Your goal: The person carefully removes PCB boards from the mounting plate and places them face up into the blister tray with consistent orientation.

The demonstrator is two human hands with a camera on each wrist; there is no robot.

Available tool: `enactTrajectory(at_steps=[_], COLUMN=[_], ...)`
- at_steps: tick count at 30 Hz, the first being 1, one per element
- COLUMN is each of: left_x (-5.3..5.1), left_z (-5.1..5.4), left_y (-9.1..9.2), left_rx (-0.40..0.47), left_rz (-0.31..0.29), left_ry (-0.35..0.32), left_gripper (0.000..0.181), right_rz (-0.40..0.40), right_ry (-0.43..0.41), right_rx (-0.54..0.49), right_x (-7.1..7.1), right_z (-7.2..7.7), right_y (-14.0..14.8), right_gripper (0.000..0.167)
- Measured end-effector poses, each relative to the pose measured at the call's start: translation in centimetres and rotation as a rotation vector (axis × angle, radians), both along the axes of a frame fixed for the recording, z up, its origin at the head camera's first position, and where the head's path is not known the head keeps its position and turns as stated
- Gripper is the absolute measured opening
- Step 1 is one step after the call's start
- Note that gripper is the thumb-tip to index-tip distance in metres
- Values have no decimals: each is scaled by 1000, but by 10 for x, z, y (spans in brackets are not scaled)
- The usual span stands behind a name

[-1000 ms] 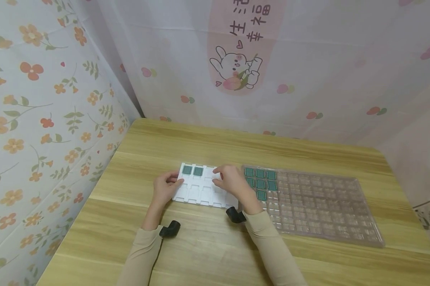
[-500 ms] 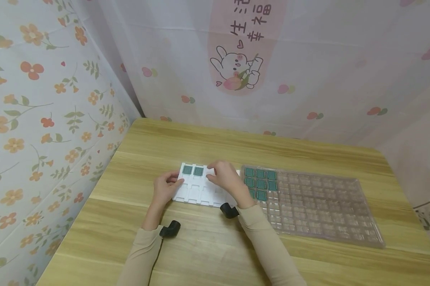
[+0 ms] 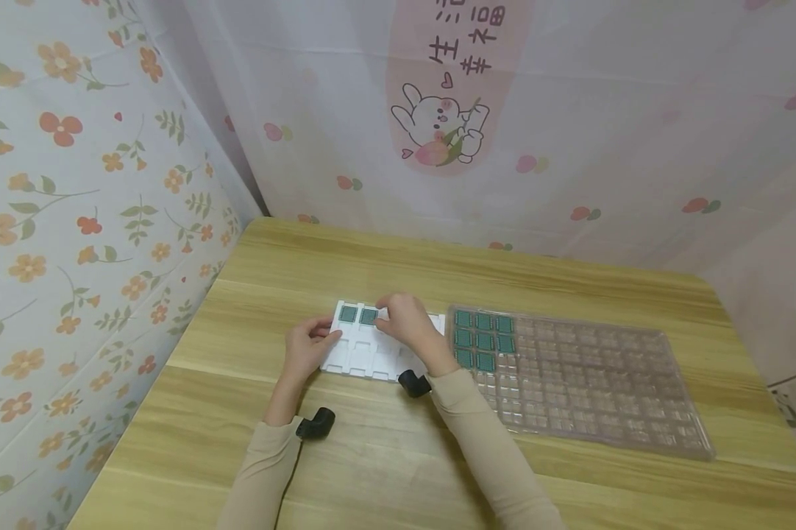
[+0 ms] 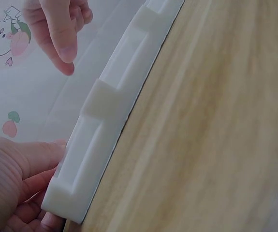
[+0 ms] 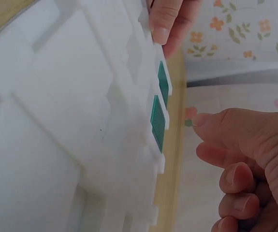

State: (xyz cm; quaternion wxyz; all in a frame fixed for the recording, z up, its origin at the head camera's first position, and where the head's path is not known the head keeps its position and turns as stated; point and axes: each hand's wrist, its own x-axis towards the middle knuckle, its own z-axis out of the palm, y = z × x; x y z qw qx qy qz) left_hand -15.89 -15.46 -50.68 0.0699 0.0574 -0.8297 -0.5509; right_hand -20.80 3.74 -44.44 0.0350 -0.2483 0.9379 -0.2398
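A white compartment tray (image 3: pixel 341 361) lies on the table with two green square chips in its far row, the left chip (image 3: pixel 348 314) and the right chip (image 3: pixel 368 316). My left hand (image 3: pixel 303 350) grips the tray's left end, the thumb on its edge in the left wrist view. My right hand (image 3: pixel 407 320) hovers over the tray's far row, close to the right chip. In the right wrist view, the right hand (image 5: pixel 247 159) has its thumb and index finger apart, the other fingers loosely curled, nothing between them. It covers some compartments in the head view.
Right of the white tray lies a larger clear plastic tray (image 3: pixel 691 390), with several green chips (image 3: pixel 484 341) at its far left corner. Both wrists carry black camera mounts. A printed curtain (image 3: pixel 332 132) hangs behind the table, a floral one (image 3: pixel 93 243) at its left.
My right hand has moved left along the white tray toward the right chip, uncovering the tray's right end. The left hand has kept its grip, and both chips in the white tray have stayed put.
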Motion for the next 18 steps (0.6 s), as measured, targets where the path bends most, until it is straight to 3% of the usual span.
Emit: enactTrajectory(at_steps=[11,18], left_x=[0,1], left_z=[1,0], left_y=[0,-1], left_rx=[16,27], left_rz=[0,-9], left_ry=[-3,12], left_gripper=[28,27], right_rz=[-43,-46], right_ry=[-58,-43], right_rx=[39,45], right_x=[-5,-7], right_z=[-6,-13], right_y=[-8,-13], right_gripper=[26,24])
